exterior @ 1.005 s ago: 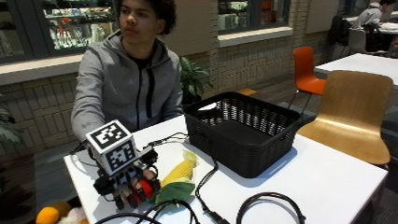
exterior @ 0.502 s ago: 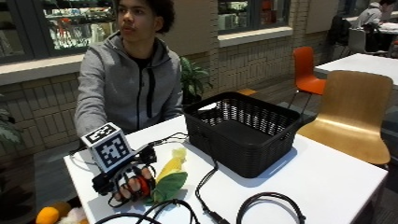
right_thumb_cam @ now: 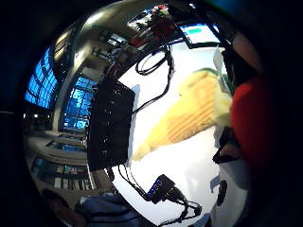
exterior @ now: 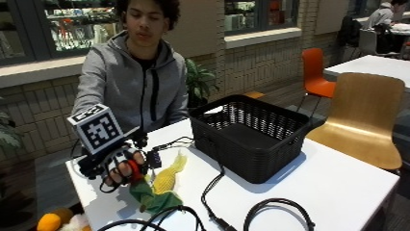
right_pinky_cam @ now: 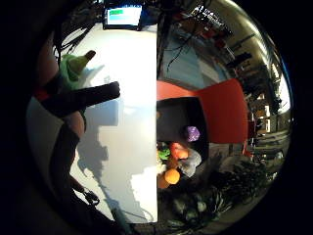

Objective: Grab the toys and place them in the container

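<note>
One hand grips a corn toy near the basket.

Yellow corn toy (green husk), red toy, black basket, white table

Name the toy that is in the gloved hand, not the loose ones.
The corn toy, yellow with green husk, hanging from the right hand above the table; the other toys lie off the table.
</note>
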Tool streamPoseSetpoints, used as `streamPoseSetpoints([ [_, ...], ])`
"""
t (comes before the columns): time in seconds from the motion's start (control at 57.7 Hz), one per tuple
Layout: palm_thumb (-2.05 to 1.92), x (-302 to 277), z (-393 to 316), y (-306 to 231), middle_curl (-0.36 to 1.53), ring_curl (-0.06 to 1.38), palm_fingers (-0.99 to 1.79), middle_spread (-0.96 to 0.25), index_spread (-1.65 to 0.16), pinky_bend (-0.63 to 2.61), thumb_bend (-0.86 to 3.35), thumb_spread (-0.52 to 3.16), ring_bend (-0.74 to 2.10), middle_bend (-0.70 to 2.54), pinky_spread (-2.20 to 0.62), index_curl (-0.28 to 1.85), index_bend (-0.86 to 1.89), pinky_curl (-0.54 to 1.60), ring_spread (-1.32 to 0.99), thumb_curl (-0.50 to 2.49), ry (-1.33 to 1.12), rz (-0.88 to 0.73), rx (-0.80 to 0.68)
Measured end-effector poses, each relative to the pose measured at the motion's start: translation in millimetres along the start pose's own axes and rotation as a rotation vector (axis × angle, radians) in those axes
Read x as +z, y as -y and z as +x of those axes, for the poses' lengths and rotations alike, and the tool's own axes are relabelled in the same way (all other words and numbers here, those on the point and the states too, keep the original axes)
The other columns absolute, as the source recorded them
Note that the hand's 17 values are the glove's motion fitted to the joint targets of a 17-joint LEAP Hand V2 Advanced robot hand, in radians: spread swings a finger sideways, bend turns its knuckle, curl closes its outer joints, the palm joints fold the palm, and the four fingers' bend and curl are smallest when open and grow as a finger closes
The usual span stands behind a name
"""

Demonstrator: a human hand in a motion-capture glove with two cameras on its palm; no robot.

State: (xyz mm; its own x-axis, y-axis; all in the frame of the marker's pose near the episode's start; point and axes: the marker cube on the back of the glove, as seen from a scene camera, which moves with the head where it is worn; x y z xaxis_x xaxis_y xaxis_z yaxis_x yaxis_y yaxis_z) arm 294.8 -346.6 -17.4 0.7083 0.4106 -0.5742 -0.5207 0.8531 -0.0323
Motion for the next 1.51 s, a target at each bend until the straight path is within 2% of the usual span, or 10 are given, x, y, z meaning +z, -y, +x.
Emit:
streamPoseSetpoints([
  [0.208, 0.74, -45.0, -43.7, -5.4, 0.88, 0.63, 0.64, -0.39, -0.25, 1.31, 0.3, 0.94, 1.29, 0.64, -0.36, 0.41, 0.32, 0.51, -0.4, 0.71, 0.031, 0.063, -0.073],
  [0.468, 0.77, -63.9, -181.6, -3.2, 1.03, 0.67, 0.58, -0.44, -0.26, 1.35, 0.25, 0.82, 1.32, 0.63, -0.35, 0.53, 0.38, 0.52, -0.41, 0.78, -0.037, 0.056, -0.425],
  [0.624, 0.77, -57.3, -211.4, 19.5, 1.1, 0.69, 0.55, -0.46, -0.26, 1.37, 0.22, 0.79, 1.33, 0.62, -0.35, 0.6, 0.37, 0.52, -0.41, 0.81, -0.142, 0.003, -0.421],
  [0.762, 0.76, -57.2, -207.0, 29.6, 1.14, 0.7, 0.49, -0.47, -0.27, 1.41, 0.19, 0.8, 1.34, 0.58, -0.35, 0.64, 0.31, 0.52, -0.4, 0.82, -0.057, -0.067, -0.365],
  [0.935, 0.57, -68.8, -201.7, 31.1, 1.18, 0.7, 0.58, -0.48, -0.27, 1.36, 0.1, 1.15, 1.37, 0.6, -0.34, 0.67, 0.24, 0.49, -0.37, 0.67, -0.054, -0.046, -0.344],
  [1.16, 0.65, -73.5, -236.1, 25.2, 1.22, 0.69, 0.57, -0.49, -0.28, 1.36, 0.16, 1.34, 1.36, 0.55, -0.33, 0.72, 0.18, 0.49, -0.36, 0.62, -0.061, -0.025, -0.433],
  [1.507, 0.77, -57.5, -337.7, 13.6, 1.27, 0.69, 0.55, -0.5, -0.29, 1.42, 0.16, 1.27, 1.36, 0.47, -0.33, 0.79, 0.17, 0.5, -0.37, 0.67, -0.032, -0.055, -0.627],
])
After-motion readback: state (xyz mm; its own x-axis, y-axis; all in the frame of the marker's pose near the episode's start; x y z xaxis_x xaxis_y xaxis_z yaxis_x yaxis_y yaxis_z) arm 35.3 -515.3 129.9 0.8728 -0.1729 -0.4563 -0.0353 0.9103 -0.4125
